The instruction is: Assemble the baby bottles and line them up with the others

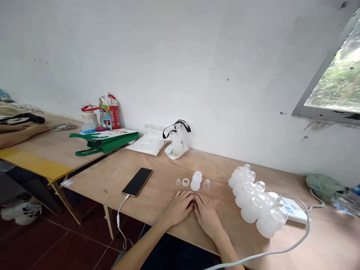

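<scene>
My left hand (180, 207) lies on the wooden table with its fingers stretched loosely forward. Beside it, fingertips close together, rests my right hand (206, 214), also flat and holding nothing. Just beyond them stands a short row of baby bottle parts: a clear silicone nipple (178, 181), a white collar ring (185, 182), a frosted bottle body (196, 181) and a transparent dome cap (206, 184). Neither hand touches these parts. On the right is a cluster of several frosted bottles with clear caps (253, 197).
A smartphone (137, 182) on a white cable lies left. Behind are a white plastic package (149, 140) and a small white bag (177, 144). A power strip (294, 210) with a loose cord sits right. At the neighbouring table, another person's arm (19, 135) shows near a green bag (104, 140).
</scene>
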### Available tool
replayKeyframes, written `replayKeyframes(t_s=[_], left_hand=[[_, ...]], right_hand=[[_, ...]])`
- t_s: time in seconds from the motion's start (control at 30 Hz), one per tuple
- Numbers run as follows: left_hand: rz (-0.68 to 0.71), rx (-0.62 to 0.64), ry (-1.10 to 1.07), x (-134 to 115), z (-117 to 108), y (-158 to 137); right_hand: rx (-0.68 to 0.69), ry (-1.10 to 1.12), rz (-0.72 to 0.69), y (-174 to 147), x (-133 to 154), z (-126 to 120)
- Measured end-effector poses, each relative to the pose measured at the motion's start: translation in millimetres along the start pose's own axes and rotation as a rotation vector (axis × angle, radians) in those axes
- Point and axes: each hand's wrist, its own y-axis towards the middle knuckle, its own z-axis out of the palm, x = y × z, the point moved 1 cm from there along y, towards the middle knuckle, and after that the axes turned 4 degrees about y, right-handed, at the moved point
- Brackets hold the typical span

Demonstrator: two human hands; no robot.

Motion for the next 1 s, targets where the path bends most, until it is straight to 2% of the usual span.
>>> replayKeyframes(t_s=[0.3,0.4,0.53,0.6,0.8,1.0], left_hand=[[-0.001,0.001,-0.035,-1,0,-1],[-0.042,-0.08,-0.1,1,1,0],[-0.162,-0.253,-0.154,7,2,2],[-0.197,-0.283,-0.134,9,3,2],[-0.275,-0.171,0.033,13,12,-4],[-0.319,-0.136,0.096,18,18,-4]], right_hand=[[-0.011,-0.018,0.012,1,4,-5],[-0.023,-0.069,0.069,2,3,-7],[-0.143,-0.198,0.192,1,-9,-11],[-0.179,-0.232,0.225,-1,-16,-11],[-0.118,-0.247,0.239,-6,-27,0],[-0.095,-0.213,0.255,-7,-29,6]])
